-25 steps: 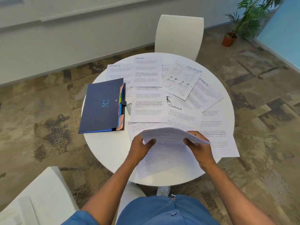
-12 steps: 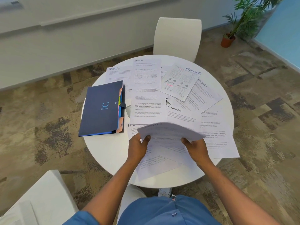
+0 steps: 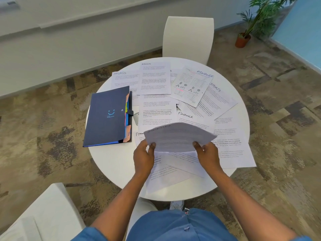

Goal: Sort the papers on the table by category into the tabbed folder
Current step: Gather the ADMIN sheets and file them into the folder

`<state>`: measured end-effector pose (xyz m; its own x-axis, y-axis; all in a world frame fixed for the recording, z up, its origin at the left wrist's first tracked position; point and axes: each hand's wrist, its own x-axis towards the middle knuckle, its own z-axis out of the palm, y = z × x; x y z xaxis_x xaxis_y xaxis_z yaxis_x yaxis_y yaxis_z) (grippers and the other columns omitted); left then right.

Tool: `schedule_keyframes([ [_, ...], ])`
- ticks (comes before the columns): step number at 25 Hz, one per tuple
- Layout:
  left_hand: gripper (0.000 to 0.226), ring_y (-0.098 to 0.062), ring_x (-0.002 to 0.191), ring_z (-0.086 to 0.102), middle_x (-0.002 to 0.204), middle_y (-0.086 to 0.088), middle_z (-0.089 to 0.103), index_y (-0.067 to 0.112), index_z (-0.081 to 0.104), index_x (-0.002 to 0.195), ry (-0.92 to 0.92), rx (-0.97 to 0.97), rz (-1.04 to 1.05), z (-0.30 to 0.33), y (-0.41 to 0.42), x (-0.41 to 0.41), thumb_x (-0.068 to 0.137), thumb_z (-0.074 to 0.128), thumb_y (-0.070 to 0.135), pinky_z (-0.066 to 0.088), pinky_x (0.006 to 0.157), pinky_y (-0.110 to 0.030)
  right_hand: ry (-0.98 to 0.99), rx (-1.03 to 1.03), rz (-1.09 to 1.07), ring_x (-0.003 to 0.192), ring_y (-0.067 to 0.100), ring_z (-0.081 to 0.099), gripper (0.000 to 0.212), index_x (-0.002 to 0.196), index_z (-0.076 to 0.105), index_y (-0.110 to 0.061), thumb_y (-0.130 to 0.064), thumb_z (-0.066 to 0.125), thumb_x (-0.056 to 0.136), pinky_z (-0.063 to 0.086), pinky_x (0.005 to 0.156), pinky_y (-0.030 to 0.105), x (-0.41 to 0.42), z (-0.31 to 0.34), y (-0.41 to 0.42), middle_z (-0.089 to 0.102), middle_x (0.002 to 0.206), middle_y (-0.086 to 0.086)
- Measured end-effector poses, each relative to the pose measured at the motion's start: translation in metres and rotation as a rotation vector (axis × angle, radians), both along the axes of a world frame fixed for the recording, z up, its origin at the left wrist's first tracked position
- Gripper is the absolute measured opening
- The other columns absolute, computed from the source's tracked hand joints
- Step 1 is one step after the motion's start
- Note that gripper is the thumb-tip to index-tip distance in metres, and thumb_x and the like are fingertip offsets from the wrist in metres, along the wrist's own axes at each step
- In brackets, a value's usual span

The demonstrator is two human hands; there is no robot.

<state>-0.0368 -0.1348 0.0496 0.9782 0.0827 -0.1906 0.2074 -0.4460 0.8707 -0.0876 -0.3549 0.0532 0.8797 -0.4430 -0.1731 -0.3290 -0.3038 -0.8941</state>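
A printed sheet of paper (image 3: 178, 136) is lifted above the round white table (image 3: 112, 162), tilted up toward me. My left hand (image 3: 143, 157) pinches its lower left edge and my right hand (image 3: 207, 155) pinches its lower right edge. Its heading is blurred. Several more sheets lie spread over the table, headed ADMIN (image 3: 153, 79), SPORTS (image 3: 124, 80) and FINANCE (image 3: 192, 86). The dark blue tabbed folder (image 3: 106, 117) lies shut at the table's left, coloured tabs along its right edge.
A white chair (image 3: 188, 37) stands behind the table, and another white chair (image 3: 40, 216) is at my near left. A potted plant (image 3: 243, 39) sits on the carpet at the far right. Some sheets overhang the table's right and near edges.
Both hands have raised the held sheet and tilted it more upright toward me. The rest of the papers and the folder have not moved.
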Motion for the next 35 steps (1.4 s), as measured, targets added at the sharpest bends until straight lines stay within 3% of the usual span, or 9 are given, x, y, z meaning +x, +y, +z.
schedule_keyframes([
  [3,0.029,-0.020,0.108,0.062,0.126,0.002,0.067,0.025,0.064,0.126,0.018,-0.017,-0.013,0.002,-0.002,0.002,0.098,0.059,0.032,0.043,0.076,-0.015,0.032,0.018,0.011,0.103,0.015,0.058,0.034,0.128,0.058,-0.011,-0.021,0.062,0.096,0.045,0.082,0.023,0.000,-0.003,0.001,0.065,0.116,-0.002],
  [9,0.029,-0.005,0.105,0.053,0.123,0.015,0.061,0.029,0.063,0.127,-0.007,-0.020,-0.022,0.007,-0.003,0.006,0.098,0.059,0.027,0.034,0.074,-0.006,0.041,-0.011,-0.007,0.101,0.020,0.062,0.031,0.123,0.061,-0.007,-0.022,0.060,0.097,0.042,0.071,0.010,-0.003,-0.006,-0.001,0.068,0.113,0.003],
  [13,0.030,-0.012,0.113,0.058,0.129,0.006,0.065,0.024,0.065,0.127,0.008,-0.019,0.000,0.006,0.008,0.011,0.098,0.058,0.026,0.045,0.093,-0.023,0.014,-0.028,-0.002,0.089,0.017,0.065,0.017,0.111,0.067,-0.012,-0.018,0.061,0.096,0.046,0.067,0.013,0.002,-0.002,0.001,0.071,0.099,-0.001],
  [15,0.028,-0.011,0.107,0.060,0.121,0.010,0.067,0.022,0.066,0.125,-0.008,-0.034,-0.012,0.011,0.017,0.018,0.099,0.057,0.027,0.050,0.090,-0.024,0.004,-0.008,0.009,0.084,0.013,0.067,0.010,0.103,0.069,-0.016,-0.017,0.064,0.094,0.053,0.068,0.022,0.012,0.005,0.002,0.073,0.093,-0.003],
  [17,0.019,-0.012,0.096,0.065,0.108,0.011,0.069,0.023,0.068,0.114,-0.019,-0.011,-0.053,0.014,0.028,0.029,0.099,0.057,0.029,0.053,0.076,-0.022,0.012,0.054,0.023,0.081,0.007,0.068,0.006,0.097,0.069,-0.019,-0.016,0.066,0.092,0.053,0.069,0.024,0.027,0.010,0.006,0.074,0.089,-0.007],
  [21,0.011,-0.017,0.093,0.072,0.105,0.002,0.075,0.023,0.067,0.106,0.138,-0.129,-0.066,0.013,0.046,0.056,0.096,0.063,0.024,0.059,0.083,-0.038,0.026,0.284,0.011,0.086,0.010,0.073,0.013,0.095,0.072,-0.022,-0.011,0.068,0.090,0.057,0.077,0.028,0.062,0.017,0.015,0.077,0.094,-0.007],
  [27,0.024,-0.016,0.093,0.074,0.109,0.000,0.075,0.016,0.069,0.118,0.289,-0.342,0.049,0.006,0.065,0.084,0.096,0.062,0.011,0.058,0.077,-0.030,0.176,0.378,0.028,0.071,0.016,0.066,0.008,0.090,0.070,-0.012,-0.012,0.062,0.093,0.054,0.066,0.031,0.129,0.005,0.020,0.075,0.088,0.005],
  [32,0.018,-0.011,0.081,0.074,0.101,0.007,0.076,0.022,0.068,0.111,0.364,-0.348,0.114,-0.007,0.071,0.122,0.096,0.061,0.014,0.057,0.061,-0.021,0.280,0.279,-0.059,0.063,0.021,0.064,0.011,0.087,0.067,-0.010,-0.003,0.059,0.089,0.052,0.057,0.029,0.229,-0.017,0.001,0.075,0.090,0.017],
  [35,0.015,-0.014,0.080,0.075,0.097,0.007,0.077,0.025,0.069,0.107,0.388,-0.340,0.126,-0.017,0.074,0.146,0.096,0.062,0.017,0.058,0.061,-0.025,0.317,0.135,-0.063,0.067,0.024,0.066,0.012,0.074,0.066,-0.015,-0.008,0.064,0.084,0.058,0.064,0.036,0.300,-0.038,-0.007,0.074,0.090,0.016],
])
